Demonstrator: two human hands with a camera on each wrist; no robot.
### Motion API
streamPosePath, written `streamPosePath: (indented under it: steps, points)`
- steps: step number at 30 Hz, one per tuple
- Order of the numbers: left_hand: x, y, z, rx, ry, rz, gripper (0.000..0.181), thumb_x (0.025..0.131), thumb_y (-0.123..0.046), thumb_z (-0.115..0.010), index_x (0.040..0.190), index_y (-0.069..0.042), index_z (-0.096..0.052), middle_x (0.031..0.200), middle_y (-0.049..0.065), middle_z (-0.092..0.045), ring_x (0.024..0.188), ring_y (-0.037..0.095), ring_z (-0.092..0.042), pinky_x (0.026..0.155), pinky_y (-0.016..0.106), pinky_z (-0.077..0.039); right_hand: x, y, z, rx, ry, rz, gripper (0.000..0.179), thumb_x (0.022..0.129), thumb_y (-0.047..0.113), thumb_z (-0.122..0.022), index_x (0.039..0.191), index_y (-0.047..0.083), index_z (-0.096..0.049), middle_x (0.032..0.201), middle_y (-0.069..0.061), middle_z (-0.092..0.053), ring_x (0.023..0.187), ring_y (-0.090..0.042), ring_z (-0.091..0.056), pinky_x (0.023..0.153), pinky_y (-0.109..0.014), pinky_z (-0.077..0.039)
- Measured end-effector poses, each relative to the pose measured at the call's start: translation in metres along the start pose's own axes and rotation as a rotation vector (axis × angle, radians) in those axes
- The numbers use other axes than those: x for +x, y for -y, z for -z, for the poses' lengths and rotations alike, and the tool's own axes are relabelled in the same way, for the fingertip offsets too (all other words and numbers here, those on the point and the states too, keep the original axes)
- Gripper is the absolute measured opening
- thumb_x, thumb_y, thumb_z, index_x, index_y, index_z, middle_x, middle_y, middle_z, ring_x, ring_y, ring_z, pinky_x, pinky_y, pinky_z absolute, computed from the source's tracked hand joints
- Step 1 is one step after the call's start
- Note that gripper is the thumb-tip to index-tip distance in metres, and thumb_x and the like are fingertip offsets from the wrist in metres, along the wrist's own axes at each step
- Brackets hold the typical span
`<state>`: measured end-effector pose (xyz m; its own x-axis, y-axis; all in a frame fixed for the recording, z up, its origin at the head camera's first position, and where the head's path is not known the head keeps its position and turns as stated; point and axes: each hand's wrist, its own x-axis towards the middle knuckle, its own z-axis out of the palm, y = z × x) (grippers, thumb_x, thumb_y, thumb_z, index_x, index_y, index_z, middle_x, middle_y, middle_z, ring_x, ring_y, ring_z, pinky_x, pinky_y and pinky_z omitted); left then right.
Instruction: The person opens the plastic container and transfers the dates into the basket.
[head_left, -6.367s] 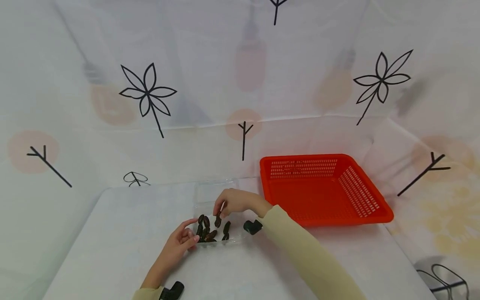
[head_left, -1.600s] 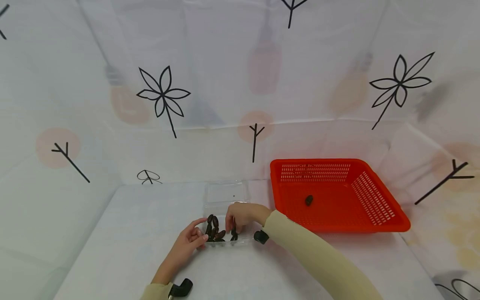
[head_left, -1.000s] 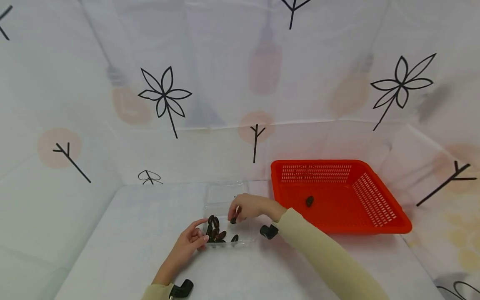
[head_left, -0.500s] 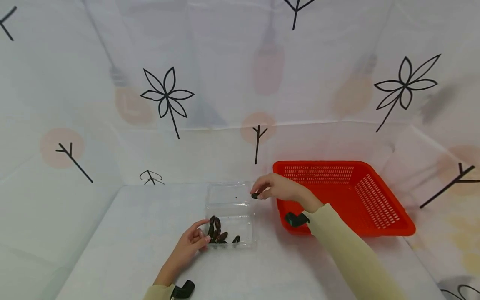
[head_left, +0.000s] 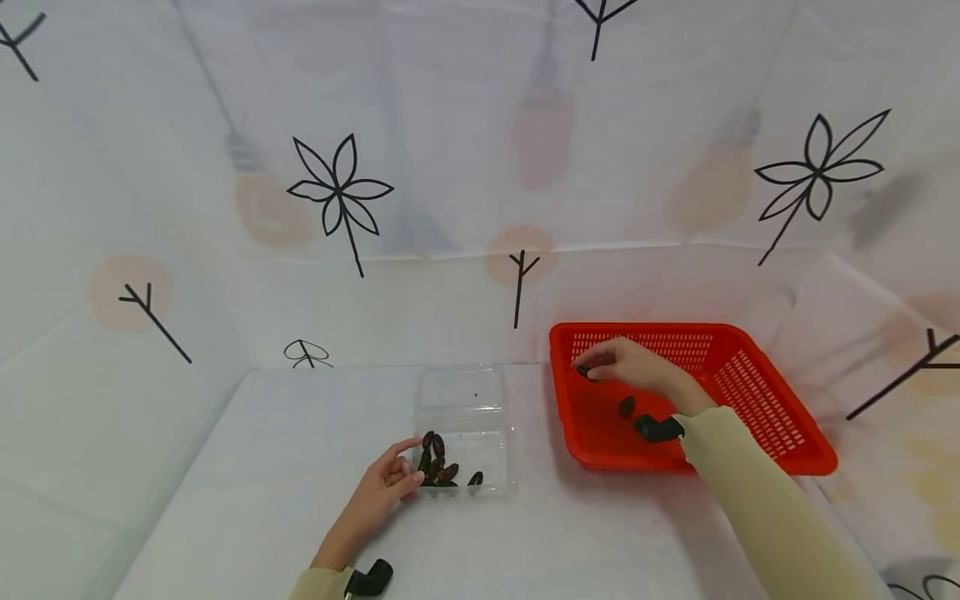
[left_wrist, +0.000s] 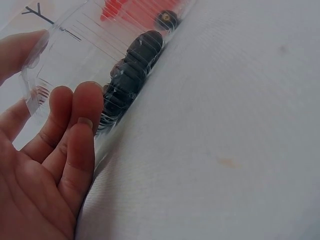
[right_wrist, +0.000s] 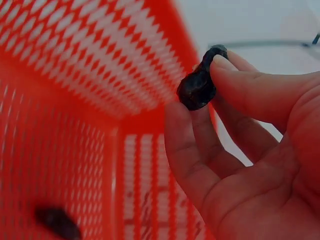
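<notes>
The surface [head_left: 247, 500] here is white, with a fine clothlike weave and a faint tan mark [left_wrist: 227, 162] on it. A clear plastic box [head_left: 483, 446] sits directly on it, its lid [head_left: 459, 388] laid back flat behind. To the box's right, near but apart, stands a red basket [head_left: 600, 461], reaching the surface's edge.

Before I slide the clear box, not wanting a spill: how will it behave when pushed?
The clear box looks thin, so it probably flexes when pinched. Its open lid, folded back, may flop. The dark pieces lie loose, so they could slide or roll.
</notes>
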<state>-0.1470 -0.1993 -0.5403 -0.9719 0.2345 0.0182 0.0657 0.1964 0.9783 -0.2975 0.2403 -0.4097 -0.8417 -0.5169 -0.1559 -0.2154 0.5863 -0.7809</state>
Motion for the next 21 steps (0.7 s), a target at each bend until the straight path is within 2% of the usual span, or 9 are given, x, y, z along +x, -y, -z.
streamPosePath:
  steps: [5, 10, 17, 21]
  points:
    - [0.000, 0.001, 0.000, -0.003, -0.001, -0.003, 0.057, 0.096, -0.012, -0.068, 0.147, -0.004, -0.043, 0.081, 0.006, -0.053, 0.070, 0.017, -0.061, 0.067, 0.029, -0.052, -0.002, -0.029, 0.013, -0.041, 0.006, -0.052, 0.032, 0.098, 0.008, -0.062, 0.129, 0.001, -0.064, 0.122, -0.015, -0.065, 0.105, -0.028, -0.063, 0.092, -0.046, -0.051]
    - [-0.001, 0.001, 0.000, -0.018, 0.003, -0.005, 0.058, 0.096, -0.011, -0.067, 0.148, -0.004, -0.041, 0.081, 0.005, -0.053, 0.071, 0.020, -0.063, 0.067, 0.030, -0.053, -0.003, -0.051, 0.018, -0.009, 0.028, -0.122, 0.032, 0.096, 0.006, -0.064, 0.126, -0.004, -0.064, 0.118, -0.015, -0.066, 0.105, -0.029, -0.063, 0.092, -0.044, -0.052]
    - [0.000, 0.003, 0.001, -0.036, 0.021, -0.019, 0.059, 0.097, -0.011, -0.066, 0.149, -0.003, -0.039, 0.081, 0.005, -0.053, 0.072, 0.022, -0.064, 0.069, 0.032, -0.054, -0.010, -0.075, 0.024, -0.075, 0.038, -0.128, 0.028, 0.094, -0.001, -0.062, 0.121, -0.009, -0.065, 0.116, -0.021, -0.066, 0.103, -0.032, -0.063, 0.092, -0.051, -0.050]
    - [0.001, 0.002, 0.001, -0.015, 0.020, -0.001, 0.058, 0.097, -0.010, -0.066, 0.149, -0.003, -0.040, 0.081, 0.004, -0.053, 0.072, 0.020, -0.063, 0.069, 0.031, -0.054, -0.016, -0.085, 0.025, -0.111, 0.027, -0.171, 0.026, 0.094, -0.003, -0.061, 0.118, -0.009, -0.067, 0.114, -0.021, -0.067, 0.100, -0.032, -0.063, 0.093, -0.054, -0.049]
